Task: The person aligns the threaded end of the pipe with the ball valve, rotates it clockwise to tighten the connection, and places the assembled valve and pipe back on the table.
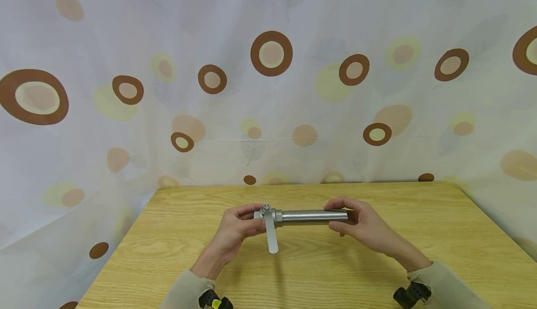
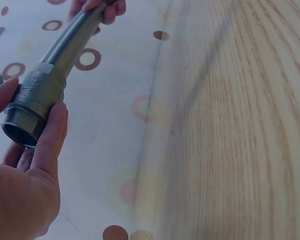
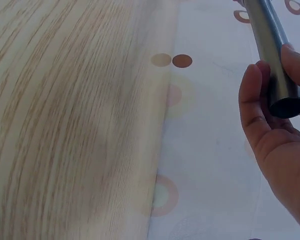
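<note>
A silver ball valve (image 1: pixel 275 216) with a flat lever handle (image 1: pixel 271 239) is joined end to end with a straight metal pipe (image 1: pixel 312 216). My left hand (image 1: pixel 235 232) grips the valve body at its left end, thumb on the near side and fingers around the far side. In the left wrist view, the valve's open threaded end (image 2: pixel 22 127) faces the palm, and raised lettering shows on its body. With thumb and fingers, my right hand (image 1: pixel 362 223) holds the pipe's right end. The hollow pipe mouth (image 3: pixel 288 106) shows in the right wrist view. Both parts hang level above the table.
Beneath the hands lies a wooden table (image 1: pixel 168 243) with light grain; shadows of the hands and lever fall on it. A pale curtain (image 1: pixel 310 104) with brown and beige ovals rises behind its back edge. Each wrist wears a black strap with a small device (image 1: pixel 413 295).
</note>
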Tool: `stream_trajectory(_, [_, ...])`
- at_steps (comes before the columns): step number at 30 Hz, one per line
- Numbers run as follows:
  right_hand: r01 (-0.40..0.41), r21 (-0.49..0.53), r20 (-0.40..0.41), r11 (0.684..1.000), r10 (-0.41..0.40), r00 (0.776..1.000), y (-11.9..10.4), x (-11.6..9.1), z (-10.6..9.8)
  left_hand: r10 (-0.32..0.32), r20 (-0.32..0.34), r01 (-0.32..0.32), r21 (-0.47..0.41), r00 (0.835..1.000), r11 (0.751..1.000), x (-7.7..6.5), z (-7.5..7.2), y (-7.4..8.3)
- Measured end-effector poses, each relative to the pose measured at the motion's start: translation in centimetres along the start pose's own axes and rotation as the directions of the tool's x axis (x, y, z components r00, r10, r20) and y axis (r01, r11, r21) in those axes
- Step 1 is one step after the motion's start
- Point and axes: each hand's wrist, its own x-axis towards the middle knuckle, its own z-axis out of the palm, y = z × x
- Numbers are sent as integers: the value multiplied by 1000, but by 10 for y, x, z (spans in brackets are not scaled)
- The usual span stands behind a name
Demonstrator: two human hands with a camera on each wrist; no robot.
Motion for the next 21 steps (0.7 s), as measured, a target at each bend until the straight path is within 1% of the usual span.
stream_trajectory(5, [-25,-54,-16,998,24,1000,-2,0,-1,-11,-5,11,-5,1000,1000,0,1,-1])
stream_trajectory(15, [-39,-59,-10,998,39,999,-1,-1,-2,-16,0,16,7,1000,1000,-1,0,-3])
stream_trajectory(21, [-79,-61,0,995,79,997,0,-1,-3,-24,11,24,25,1000,999,1,-1,-3])
